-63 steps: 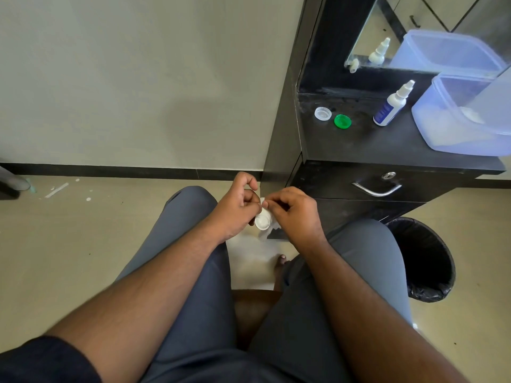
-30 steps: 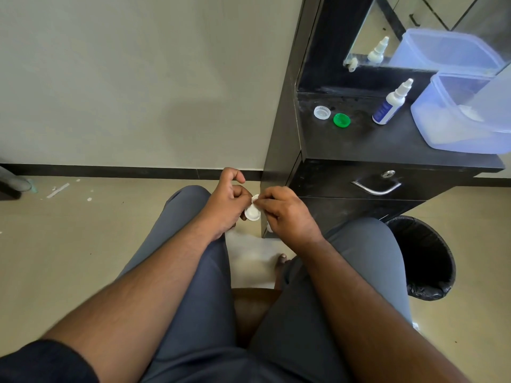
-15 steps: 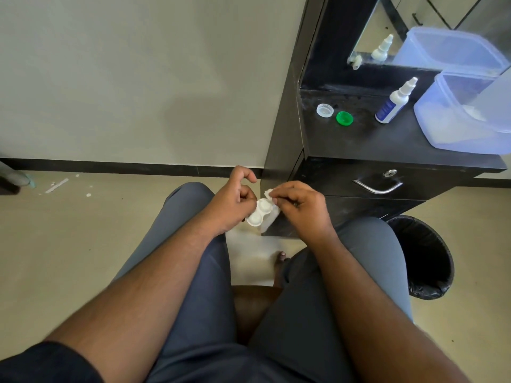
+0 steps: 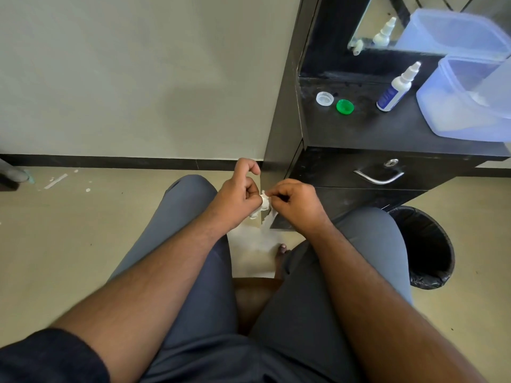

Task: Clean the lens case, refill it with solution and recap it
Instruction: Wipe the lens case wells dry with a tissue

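Note:
The small white lens case [image 4: 262, 208] sits between my two hands, above my knees. My left hand [image 4: 238, 195] grips the case, mostly hiding it. My right hand [image 4: 296, 203] pinches a bit of white tissue [image 4: 271, 217] against the case. On the black dresser top lie the two caps, a white cap [image 4: 324, 98] and a green cap [image 4: 344, 106]. The solution bottle [image 4: 396, 89], white with a blue label, stands further right on the same top.
A translucent blue tub [image 4: 467, 98] fills the dresser's right end, below a mirror [image 4: 387, 26]. The dresser has a drawer with a metal handle [image 4: 378, 178]. A black lined bin [image 4: 425, 244] stands on the floor by my right knee.
The case has turned in my left hand and shows less of itself now. My right hand has kept rubbing the tissue against it. The hands stay above my knees.

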The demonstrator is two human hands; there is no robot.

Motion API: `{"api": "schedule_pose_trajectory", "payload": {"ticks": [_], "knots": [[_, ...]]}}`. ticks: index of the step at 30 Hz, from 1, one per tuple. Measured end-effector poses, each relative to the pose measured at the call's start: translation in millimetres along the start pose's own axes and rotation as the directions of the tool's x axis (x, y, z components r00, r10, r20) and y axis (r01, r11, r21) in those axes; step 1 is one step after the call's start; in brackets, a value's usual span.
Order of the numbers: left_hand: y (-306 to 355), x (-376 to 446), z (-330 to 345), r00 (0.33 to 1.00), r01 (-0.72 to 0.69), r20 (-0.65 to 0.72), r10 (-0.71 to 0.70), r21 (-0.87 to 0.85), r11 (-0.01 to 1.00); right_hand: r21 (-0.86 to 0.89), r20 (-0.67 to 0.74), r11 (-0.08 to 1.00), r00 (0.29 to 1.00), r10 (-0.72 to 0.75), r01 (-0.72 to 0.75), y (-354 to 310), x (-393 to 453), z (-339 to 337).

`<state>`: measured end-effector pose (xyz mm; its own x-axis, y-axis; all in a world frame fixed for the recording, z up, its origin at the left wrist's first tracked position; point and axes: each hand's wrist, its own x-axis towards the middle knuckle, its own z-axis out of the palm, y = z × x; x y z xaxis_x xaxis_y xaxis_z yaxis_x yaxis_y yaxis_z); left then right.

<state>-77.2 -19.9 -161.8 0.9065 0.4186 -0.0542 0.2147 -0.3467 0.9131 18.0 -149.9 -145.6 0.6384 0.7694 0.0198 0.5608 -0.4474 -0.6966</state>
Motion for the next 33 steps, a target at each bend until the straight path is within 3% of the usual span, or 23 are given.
{"api": "schedule_pose_trajectory", "payload": {"ticks": [7, 12, 16, 22, 28, 33], "knots": [[-1.1, 6.0, -6.1, 0.971, 0.082, -0.204, -0.124, -0.204, 0.976, 0.021, -0.062, 0.999, 0.997, 0.042, -0.04, -2.6, -2.6, 4.8], [-2.8, 11.2, -10.2, 0.936, 0.174, -0.232, -0.264, -0.347, 0.921, 0.168, -0.118, 0.985, 0.991, 0.064, -0.043, -4.4, -4.7, 2.8], [-2.3, 11.0, -9.9, 0.94, 0.206, -0.182, -0.287, -0.369, 0.906, 0.258, -0.202, 0.963, 0.97, 0.132, -0.078, -0.6, -1.7, -3.6], [-2.5, 9.6, -13.1, 0.968, 0.215, -0.043, -0.248, -0.372, 0.903, 0.111, -0.174, 0.993, 0.984, -0.021, 0.041, 0.3, -3.2, 0.9], [1.9, 3.0, -7.0, 0.984, 0.167, 0.105, -0.144, -0.256, 0.952, 0.07, -0.119, 0.99, 0.986, -0.115, 0.124, -2.5, -2.5, 4.1], [2.7, 2.7, -3.9, 0.988, 0.148, 0.073, -0.135, -0.203, 0.968, 0.055, -0.091, 0.99, 0.988, -0.125, 0.13, 0.2, -0.9, 2.7]]}}
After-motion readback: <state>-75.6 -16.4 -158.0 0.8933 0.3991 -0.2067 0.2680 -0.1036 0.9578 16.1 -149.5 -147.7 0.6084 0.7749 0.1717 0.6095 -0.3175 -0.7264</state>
